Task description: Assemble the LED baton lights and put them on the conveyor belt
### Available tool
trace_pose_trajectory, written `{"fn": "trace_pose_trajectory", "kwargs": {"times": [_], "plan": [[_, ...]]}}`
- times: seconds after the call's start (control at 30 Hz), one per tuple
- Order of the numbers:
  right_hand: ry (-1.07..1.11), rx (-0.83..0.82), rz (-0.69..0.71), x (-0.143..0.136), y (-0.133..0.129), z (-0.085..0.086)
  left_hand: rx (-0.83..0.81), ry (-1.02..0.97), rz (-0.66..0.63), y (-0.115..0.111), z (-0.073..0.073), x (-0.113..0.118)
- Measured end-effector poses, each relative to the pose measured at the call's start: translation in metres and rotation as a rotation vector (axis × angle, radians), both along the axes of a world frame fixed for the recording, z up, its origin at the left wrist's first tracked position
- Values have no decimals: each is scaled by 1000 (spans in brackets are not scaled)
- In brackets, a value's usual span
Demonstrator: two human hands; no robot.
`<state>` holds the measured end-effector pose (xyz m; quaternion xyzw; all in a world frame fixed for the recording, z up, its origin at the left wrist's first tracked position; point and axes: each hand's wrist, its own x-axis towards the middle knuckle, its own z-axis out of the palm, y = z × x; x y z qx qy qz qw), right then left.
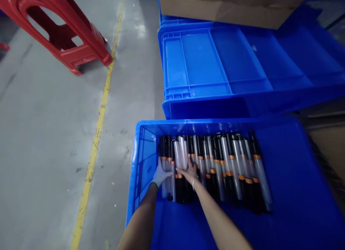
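Both forearms outstretched, gloved left hand [159, 175], right hand [190, 171] pressing tubes [215, 167]

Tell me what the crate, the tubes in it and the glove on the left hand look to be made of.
Blue crate: moulded plastic, glossy, with ribbed walls and light glare. Tubes: apparently clear and black plastic with orange bands; the clear parts catch highlights, though glass cannot be ruled out. Left hand: thin white glove, probably knit fabric, matte. Right hand: bare, with a shiny wrist bangle, likely metal.
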<state>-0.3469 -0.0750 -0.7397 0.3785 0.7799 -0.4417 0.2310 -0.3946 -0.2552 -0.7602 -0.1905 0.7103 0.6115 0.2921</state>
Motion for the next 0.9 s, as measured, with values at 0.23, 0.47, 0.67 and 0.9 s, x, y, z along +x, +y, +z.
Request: {"fn": "trace_pose_trajectory", "kwargs": {"times": [0.23,0.47,0.67,0.9], "plan": [[174,-516,-110,8,-19,4,281,-28,82,11,28,12],[163,-841,-293,22,-15,17,392,-105,0,26,66,16],[177,-911,-422,35,-15,92,358,-61,-33,30,126,25],[271,-961,-369,30,-42,271,247,61,-24,2,292,35]]}}
